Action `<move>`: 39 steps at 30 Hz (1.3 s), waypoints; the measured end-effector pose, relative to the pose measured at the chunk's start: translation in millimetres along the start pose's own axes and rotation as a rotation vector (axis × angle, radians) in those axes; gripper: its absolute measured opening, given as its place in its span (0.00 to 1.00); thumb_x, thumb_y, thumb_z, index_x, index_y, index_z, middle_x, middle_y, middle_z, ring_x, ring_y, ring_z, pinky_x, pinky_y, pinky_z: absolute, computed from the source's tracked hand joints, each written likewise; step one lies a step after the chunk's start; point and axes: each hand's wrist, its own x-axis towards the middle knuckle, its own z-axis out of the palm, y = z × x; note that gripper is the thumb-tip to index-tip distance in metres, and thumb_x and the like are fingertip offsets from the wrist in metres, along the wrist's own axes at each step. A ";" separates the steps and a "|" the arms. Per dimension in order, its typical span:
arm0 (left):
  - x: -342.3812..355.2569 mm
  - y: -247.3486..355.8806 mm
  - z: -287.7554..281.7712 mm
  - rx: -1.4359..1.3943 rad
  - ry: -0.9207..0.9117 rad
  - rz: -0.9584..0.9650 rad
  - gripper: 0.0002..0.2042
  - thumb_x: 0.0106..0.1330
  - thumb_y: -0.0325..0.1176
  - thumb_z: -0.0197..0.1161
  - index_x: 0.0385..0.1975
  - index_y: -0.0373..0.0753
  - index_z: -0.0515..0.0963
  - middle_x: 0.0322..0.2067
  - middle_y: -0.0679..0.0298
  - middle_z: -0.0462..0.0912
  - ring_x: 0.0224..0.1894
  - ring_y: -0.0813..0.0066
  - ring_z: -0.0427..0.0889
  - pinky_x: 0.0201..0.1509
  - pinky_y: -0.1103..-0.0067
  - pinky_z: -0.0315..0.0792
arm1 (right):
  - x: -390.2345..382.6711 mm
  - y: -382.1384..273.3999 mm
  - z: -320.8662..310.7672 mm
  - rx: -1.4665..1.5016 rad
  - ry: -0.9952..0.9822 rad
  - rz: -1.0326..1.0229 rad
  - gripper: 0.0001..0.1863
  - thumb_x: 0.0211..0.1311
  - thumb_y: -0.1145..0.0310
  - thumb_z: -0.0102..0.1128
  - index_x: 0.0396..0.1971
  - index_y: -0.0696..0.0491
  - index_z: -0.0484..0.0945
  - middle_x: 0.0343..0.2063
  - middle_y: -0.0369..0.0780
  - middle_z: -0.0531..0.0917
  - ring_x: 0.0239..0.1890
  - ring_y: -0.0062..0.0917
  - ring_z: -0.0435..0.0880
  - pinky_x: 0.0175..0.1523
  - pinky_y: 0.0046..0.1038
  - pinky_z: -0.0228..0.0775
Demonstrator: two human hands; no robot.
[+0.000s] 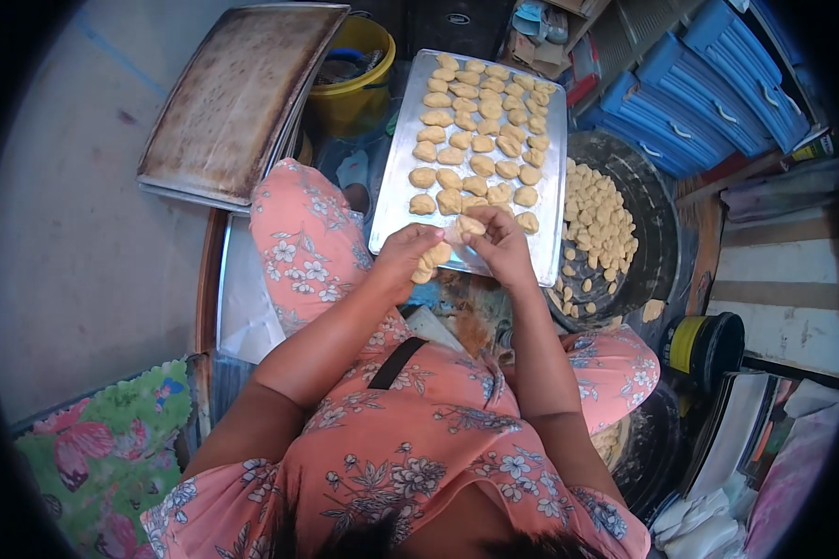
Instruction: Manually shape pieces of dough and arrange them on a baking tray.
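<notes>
A silver baking tray (pixel 396 172) lies in front of me, filled with rows of pale yellow dough pieces (pixel 482 166). Over its near edge, my left hand (pixel 406 261) is closed around a lump of dough (pixel 426 270). Beside it, my right hand (pixel 503 245) pinches a smaller dough piece (pixel 469 226) between thumb and fingers. The two hands are close together, and the fingertips of the left come near the piece in the right. To the right of the tray, a wide dark round basin (pixel 657 196) holds a heap of small dough pieces (pixel 598 219).
Browned baking sheets (pixel 238 93) are stacked at the far left, next to a yellow bucket (pixel 354 102). Blue plastic drawers (pixel 694 98) stand at the far right. A black tub with a yellow label (pixel 718 345) sits near my right knee. A green butterfly-patterned cloth (pixel 112 447) lies lower left.
</notes>
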 end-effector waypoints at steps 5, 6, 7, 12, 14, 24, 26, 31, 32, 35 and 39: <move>-6.2 5.1 -9.2 -0.047 0.108 0.048 0.10 0.63 0.36 0.60 0.38 0.38 0.73 0.32 0.65 0.78 0.31 0.79 0.77 0.26 0.83 0.71 | 4.4 9.3 -7.3 -0.986 -0.084 -0.650 0.15 0.44 0.70 0.65 0.36 0.54 0.79 0.37 0.37 0.79 0.41 0.28 0.75 0.49 0.32 0.65; -8.9 5.1 -13.5 -0.133 0.054 0.057 0.10 0.63 0.35 0.59 0.39 0.37 0.73 0.33 0.64 0.78 0.32 0.79 0.77 0.27 0.82 0.71 | 0.6 12.2 1.0 -1.020 -0.068 -0.532 0.19 0.39 0.65 0.65 0.36 0.52 0.80 0.39 0.38 0.78 0.45 0.32 0.71 0.52 0.34 0.60; -9.5 5.1 -16.2 -0.220 -0.001 0.067 0.10 0.63 0.35 0.59 0.39 0.37 0.73 0.35 0.63 0.78 0.33 0.78 0.77 0.28 0.82 0.72 | -3.0 1.4 5.8 -1.018 -0.068 -0.533 0.19 0.39 0.65 0.65 0.36 0.52 0.80 0.39 0.38 0.78 0.45 0.32 0.71 0.52 0.34 0.60; -8.3 4.3 -4.1 -0.098 -0.058 0.088 0.11 0.62 0.30 0.59 0.42 0.37 0.71 0.37 0.62 0.78 0.34 0.77 0.77 0.29 0.82 0.72 | -11.3 -24.0 8.2 -0.623 -0.119 -0.310 0.21 0.48 0.69 0.63 0.46 0.52 0.78 0.44 0.44 0.76 0.48 0.35 0.72 0.56 0.34 0.62; -8.7 4.3 4.8 -0.025 -0.069 0.057 0.13 0.61 0.27 0.59 0.44 0.37 0.69 0.36 0.62 0.77 0.33 0.75 0.77 0.29 0.83 0.72 | -15.1 -30.5 5.3 -0.514 -0.269 -0.267 0.21 0.52 0.76 0.58 0.50 0.51 0.77 0.44 0.39 0.77 0.45 0.26 0.74 0.48 0.24 0.66; -3.9 2.7 2.5 -0.054 -0.115 0.051 0.15 0.59 0.22 0.56 0.47 0.34 0.68 0.35 0.58 0.75 0.34 0.72 0.79 0.31 0.80 0.76 | -19.7 -3.7 -20.2 -1.059 0.101 -0.457 0.19 0.46 0.73 0.65 0.43 0.53 0.79 0.35 0.42 0.76 0.36 0.35 0.75 0.47 0.31 0.67; -8.0 2.3 16.4 0.004 -0.001 0.091 0.15 0.59 0.22 0.57 0.47 0.35 0.68 0.37 0.57 0.75 0.35 0.70 0.79 0.35 0.77 0.79 | -21.1 -4.4 -20.1 -0.889 0.115 -0.297 0.20 0.46 0.72 0.66 0.44 0.53 0.79 0.40 0.43 0.74 0.36 0.33 0.75 0.47 0.30 0.66; -3.2 1.6 31.9 0.011 -0.123 0.063 0.17 0.60 0.27 0.62 0.46 0.33 0.66 0.39 0.57 0.75 0.37 0.69 0.80 0.32 0.79 0.80 | -25.3 -11.5 -28.5 -0.524 -0.154 -0.312 0.21 0.52 0.73 0.64 0.49 0.54 0.75 0.36 0.39 0.77 0.38 0.24 0.75 0.43 0.25 0.68; -3.3 3.5 37.2 0.019 -0.100 0.037 0.16 0.60 0.26 0.61 0.46 0.33 0.66 0.38 0.58 0.75 0.36 0.69 0.80 0.32 0.78 0.80 | -24.7 -0.8 -34.5 -0.346 0.035 -0.187 0.20 0.53 0.73 0.64 0.48 0.54 0.76 0.34 0.38 0.78 0.37 0.24 0.76 0.42 0.25 0.69; 6.2 -0.6 33.5 -0.039 -0.099 0.028 0.15 0.59 0.24 0.56 0.47 0.34 0.66 0.37 0.59 0.74 0.38 0.67 0.78 0.37 0.75 0.78 | -20.8 18.3 -47.5 -0.157 0.343 -0.090 0.13 0.51 0.72 0.65 0.39 0.55 0.79 0.30 0.37 0.80 0.34 0.26 0.77 0.43 0.26 0.69; 10.6 -9.7 30.0 -0.301 -0.147 0.029 0.17 0.57 0.21 0.49 0.48 0.33 0.65 0.41 0.56 0.72 0.43 0.64 0.75 0.49 0.70 0.73 | -25.1 17.3 -50.2 -0.946 0.279 -0.224 0.11 0.47 0.70 0.66 0.33 0.55 0.81 0.32 0.40 0.81 0.40 0.33 0.77 0.51 0.31 0.67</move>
